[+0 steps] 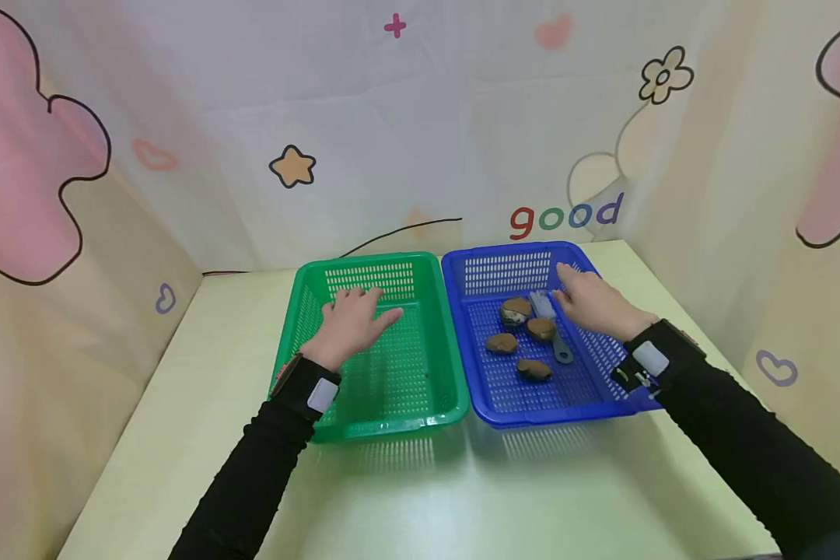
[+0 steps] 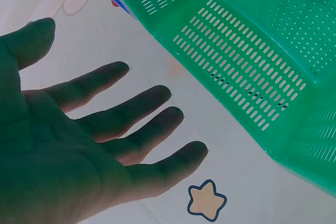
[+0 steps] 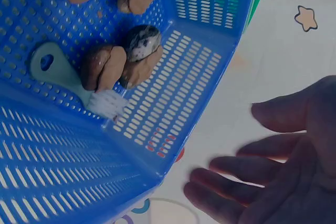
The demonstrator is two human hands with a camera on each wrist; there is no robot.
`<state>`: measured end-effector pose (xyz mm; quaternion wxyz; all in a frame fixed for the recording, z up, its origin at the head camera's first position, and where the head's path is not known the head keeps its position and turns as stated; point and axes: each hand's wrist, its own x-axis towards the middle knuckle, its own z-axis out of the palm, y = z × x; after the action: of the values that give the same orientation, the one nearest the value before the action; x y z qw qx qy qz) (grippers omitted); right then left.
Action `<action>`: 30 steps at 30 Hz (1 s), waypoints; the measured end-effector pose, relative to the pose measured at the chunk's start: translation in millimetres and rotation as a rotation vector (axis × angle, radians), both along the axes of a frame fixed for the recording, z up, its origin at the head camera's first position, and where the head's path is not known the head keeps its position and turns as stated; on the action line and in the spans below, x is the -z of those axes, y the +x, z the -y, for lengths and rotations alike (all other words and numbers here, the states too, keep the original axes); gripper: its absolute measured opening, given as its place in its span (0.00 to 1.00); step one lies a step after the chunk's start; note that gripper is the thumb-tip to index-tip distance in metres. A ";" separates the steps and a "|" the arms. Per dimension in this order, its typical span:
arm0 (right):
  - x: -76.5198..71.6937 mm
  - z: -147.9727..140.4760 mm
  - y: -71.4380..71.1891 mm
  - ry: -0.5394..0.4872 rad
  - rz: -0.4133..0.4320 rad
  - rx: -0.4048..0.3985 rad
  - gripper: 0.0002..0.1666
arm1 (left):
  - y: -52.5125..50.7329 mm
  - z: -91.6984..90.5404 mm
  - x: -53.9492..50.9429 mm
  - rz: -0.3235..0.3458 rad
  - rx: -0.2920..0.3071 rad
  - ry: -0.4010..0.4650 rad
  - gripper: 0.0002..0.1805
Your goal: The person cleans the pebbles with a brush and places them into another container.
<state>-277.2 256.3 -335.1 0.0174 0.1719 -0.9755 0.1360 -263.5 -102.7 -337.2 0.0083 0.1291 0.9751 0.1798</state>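
Observation:
My left hand [image 1: 346, 327] hovers with fingers spread over the green basket [image 1: 399, 373] and holds nothing; the left wrist view shows its palm and straight fingers [image 2: 152, 135]. Above the right side of the blue basket [image 1: 486, 393] is my right hand [image 1: 595, 302], its fingers extended and nothing in them. Inside the blue basket lie several stones [image 1: 515, 309] partly coated in brown mud. A brush with a grey-green handle [image 1: 562, 350] and pale bristles [image 3: 106, 103] lies against one muddy stone [image 3: 103, 66]. Neither hand touches the stones or brush.
Both baskets stand side by side on a pale table [image 1: 406, 498], their rims close together. A white printed cloth [image 1: 364, 117] with a star and the word "good" rises behind the table and along its sides.

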 end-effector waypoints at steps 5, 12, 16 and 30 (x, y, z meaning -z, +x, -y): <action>-4.2 1.2 -11.9 0.012 0.035 -0.016 0.11 | 1.3 4.1 -6.1 0.008 0.013 -0.007 0.30; 3.9 3.0 -39.8 0.057 0.221 0.043 0.11 | 3.4 7.4 -6.7 -0.018 0.027 -0.008 0.26; 13.8 3.4 -54.5 0.103 0.296 0.106 0.14 | 4.4 7.0 -9.7 -0.004 0.035 -0.004 0.26; 63.5 -6.8 -92.1 0.243 0.486 0.178 0.13 | 0.1 3.9 -21.5 0.025 0.046 -0.062 0.27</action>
<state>-369.3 263.2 -398.6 -0.2257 0.0488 -0.9715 0.0530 -263.4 -106.6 -315.7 0.0284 0.1491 0.9768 0.1510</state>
